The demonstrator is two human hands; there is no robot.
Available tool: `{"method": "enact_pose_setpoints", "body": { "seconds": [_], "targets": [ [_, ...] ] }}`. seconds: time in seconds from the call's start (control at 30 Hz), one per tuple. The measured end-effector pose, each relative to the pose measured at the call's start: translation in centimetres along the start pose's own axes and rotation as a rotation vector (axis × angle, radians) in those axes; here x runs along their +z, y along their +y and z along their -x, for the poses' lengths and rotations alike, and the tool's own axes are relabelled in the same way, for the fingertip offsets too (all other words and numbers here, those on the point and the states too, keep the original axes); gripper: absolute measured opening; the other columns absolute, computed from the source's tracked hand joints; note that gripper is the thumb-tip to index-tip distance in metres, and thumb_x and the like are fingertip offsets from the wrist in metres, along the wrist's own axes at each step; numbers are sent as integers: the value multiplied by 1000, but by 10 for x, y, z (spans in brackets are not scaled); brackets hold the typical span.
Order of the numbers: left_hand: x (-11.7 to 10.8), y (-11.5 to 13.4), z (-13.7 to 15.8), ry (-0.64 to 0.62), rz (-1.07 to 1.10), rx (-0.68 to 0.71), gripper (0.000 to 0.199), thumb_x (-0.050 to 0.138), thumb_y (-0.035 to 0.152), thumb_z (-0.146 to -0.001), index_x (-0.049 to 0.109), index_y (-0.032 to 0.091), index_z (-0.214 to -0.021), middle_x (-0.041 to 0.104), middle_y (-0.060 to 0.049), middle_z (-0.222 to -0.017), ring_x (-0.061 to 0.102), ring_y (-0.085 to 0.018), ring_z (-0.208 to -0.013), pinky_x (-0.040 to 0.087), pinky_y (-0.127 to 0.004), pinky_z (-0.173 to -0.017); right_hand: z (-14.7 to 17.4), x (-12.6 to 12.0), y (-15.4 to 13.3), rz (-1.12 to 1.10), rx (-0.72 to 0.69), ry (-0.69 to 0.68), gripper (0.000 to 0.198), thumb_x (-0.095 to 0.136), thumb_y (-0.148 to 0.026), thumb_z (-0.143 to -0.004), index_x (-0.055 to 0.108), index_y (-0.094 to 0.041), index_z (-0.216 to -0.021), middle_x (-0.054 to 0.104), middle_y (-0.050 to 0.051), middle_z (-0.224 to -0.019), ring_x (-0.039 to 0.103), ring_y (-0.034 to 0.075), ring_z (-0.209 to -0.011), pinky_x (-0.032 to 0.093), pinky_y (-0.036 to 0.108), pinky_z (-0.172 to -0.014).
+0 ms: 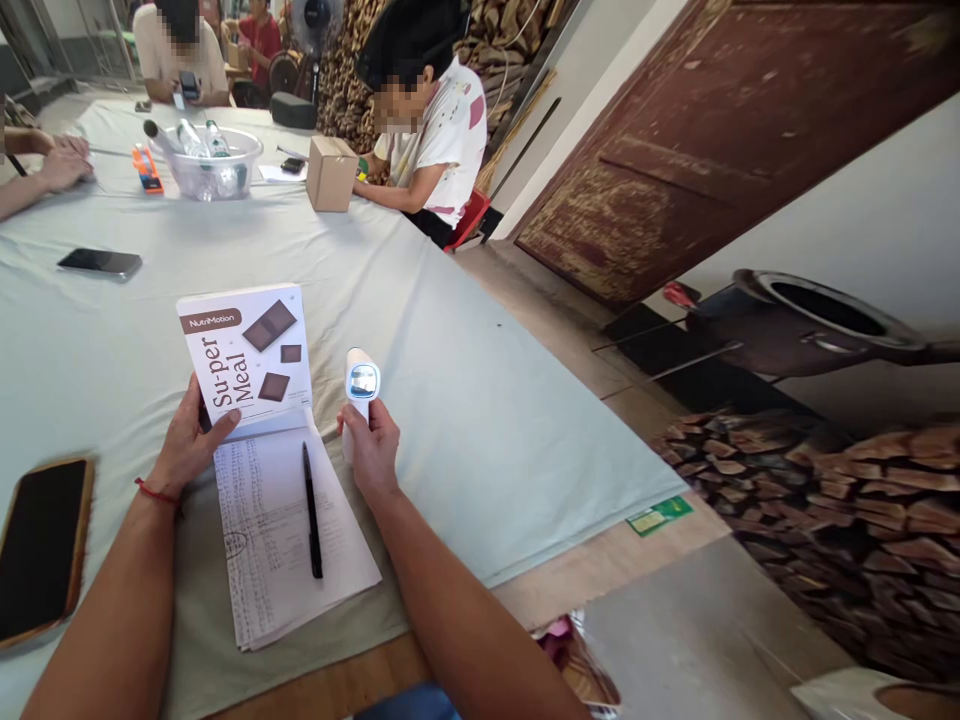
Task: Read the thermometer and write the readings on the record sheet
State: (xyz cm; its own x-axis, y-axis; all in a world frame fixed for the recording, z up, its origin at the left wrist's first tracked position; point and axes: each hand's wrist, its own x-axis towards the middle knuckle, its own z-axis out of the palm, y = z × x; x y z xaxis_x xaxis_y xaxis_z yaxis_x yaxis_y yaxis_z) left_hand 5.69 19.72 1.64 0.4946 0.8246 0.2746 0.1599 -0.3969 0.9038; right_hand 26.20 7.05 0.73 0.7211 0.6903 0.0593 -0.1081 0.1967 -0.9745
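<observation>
My left hand (187, 440) grips the lower left of a white box (274, 345) printed "Su-per Meal", its thumb across the front. The box stands nearly upright, its printed face toward me. In my right hand (373, 445) is a white pistol-shaped handheld device (363, 385), its small lit screen facing me and its handle inside closed fingers. It is held apart from the box, to its right. Between my forearms lie handwritten paper sheets (262, 560), with a black pen (311, 515) on top. The sheets' upper edge meets the box's bottom.
Phones (41, 550) (100, 263) lie left on the cloth-covered table (480, 450). Farther back are a plastic basin (251, 155) of bottles, an orange object (147, 170) and a cardboard box (332, 175). Other people sit around, including a person (450, 140) at right. Firewood (847, 530) is stacked right.
</observation>
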Motion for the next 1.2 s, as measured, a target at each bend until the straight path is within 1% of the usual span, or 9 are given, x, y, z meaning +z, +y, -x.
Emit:
{"method": "enact_pose_setpoints", "body": {
  "seconds": [0.33, 0.57, 0.87, 1.03, 1.2],
  "targets": [
    [0, -1, 0, 2, -6, -10, 69, 71, 53, -83, 46, 19, -137, 62, -13, -132, 59, -31, -123, 48, -50, -108, 1, 0, -3, 8, 1, -10, 21, 65, -40, -74, 55, -22, -70, 52, -5, -61, 46, 13, -60, 41, 27, -58],
    [0, 3, 0, -4, -10, -17, 67, 71, 53, -82, 48, 18, -135, 62, -13, -133, 59, -31, -123, 50, -48, -107, 0, -1, 0, 1, -3, -5, 22, 66, -41, -74, 56, -22, -71, 53, -5, -61, 46, 13, -61, 41, 27, -59],
    [0, 1, 0, 3, -2, -22, 74, 72, 54, -82, 44, 18, -140, 64, -14, -130, 61, -31, -119, 52, -48, -104, 0, -1, -2, 6, 0, 0, 22, 65, -40, -74, 55, -22, -70, 52, -5, -61, 47, 13, -61, 40, 28, -59],
    [1, 6, 1, -3, 12, -40, 69, 72, 53, -82, 47, 18, -136, 62, -13, -132, 60, -31, -122, 52, -47, -105, 0, -1, -1, -7, 5, 1, 22, 66, -40, -74, 55, -22, -69, 53, -5, -62, 47, 13, -61, 40, 28, -60],
    [1, 5, 0, 6, -7, -36, 73, 72, 54, -80, 46, 18, -137, 64, -14, -130, 61, -32, -120, 52, -48, -104, 1, -1, 0, 3, 2, 0, 23, 66, -42, -74, 55, -22, -70, 53, -5, -62, 46, 13, -61, 40, 27, -59]
  ]
}}
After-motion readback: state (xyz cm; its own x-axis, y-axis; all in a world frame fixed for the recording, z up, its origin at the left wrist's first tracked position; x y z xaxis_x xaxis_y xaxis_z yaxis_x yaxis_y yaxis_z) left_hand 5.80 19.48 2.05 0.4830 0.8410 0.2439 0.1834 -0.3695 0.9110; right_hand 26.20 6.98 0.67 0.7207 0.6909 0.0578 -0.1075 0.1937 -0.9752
